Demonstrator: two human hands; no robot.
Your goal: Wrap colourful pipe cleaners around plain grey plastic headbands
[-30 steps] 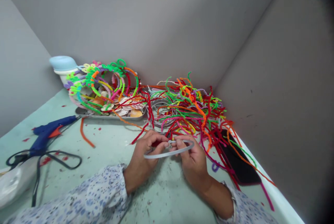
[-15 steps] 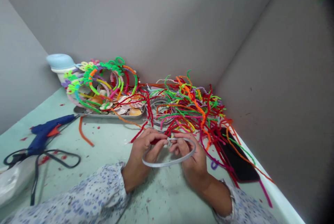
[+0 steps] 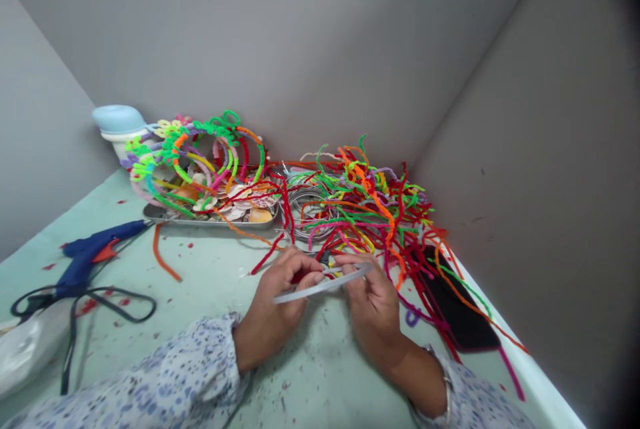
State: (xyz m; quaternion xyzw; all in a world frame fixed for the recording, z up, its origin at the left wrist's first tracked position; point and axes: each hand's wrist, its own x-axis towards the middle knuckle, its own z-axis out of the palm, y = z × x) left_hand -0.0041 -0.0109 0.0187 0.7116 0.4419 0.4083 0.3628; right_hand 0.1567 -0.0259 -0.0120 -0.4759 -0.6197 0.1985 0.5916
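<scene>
Grey hoop [image 3: 320,288] has tipped vs half a sec ago: its round opening showed then, now it's nearly edge-on, R side up; both hands abt same spot. L hand [image 3: 275,286] pinches its far side btwn thumb & forefinger, other fingers curled. R hand [image 3: 373,302] looks to pinch it too, thumb on top, nr the R end. Red bit [image 3: 299,277] shows btwn L thumb & forefinger; can't tell if held. Hoop sits up front & centre, over table [image 3: 320,382], still bare as far as seen.

Step in hand, I'd judge: turning hoop & positioning fingertips on it. Next move prob calls for a firm L pinch w/ R fingertips free to work along the band.

Just beyond hands: grey wire loops [image 3: 302,234], then pipe cleaner heap [image 3: 373,189] to R, some strands over phone [image 3: 463,309]. Metal tray [image 3: 215,223] back L holds shells [image 3: 260,216]; fuzzy-wrapped hoops [image 3: 179,142] stand above them. Lidded cup [image 3: 120,119] behind, contents hidden. Glue gun [image 3: 83,249] lies L, nr white bag [image 3: 35,342], contents unclear
</scene>
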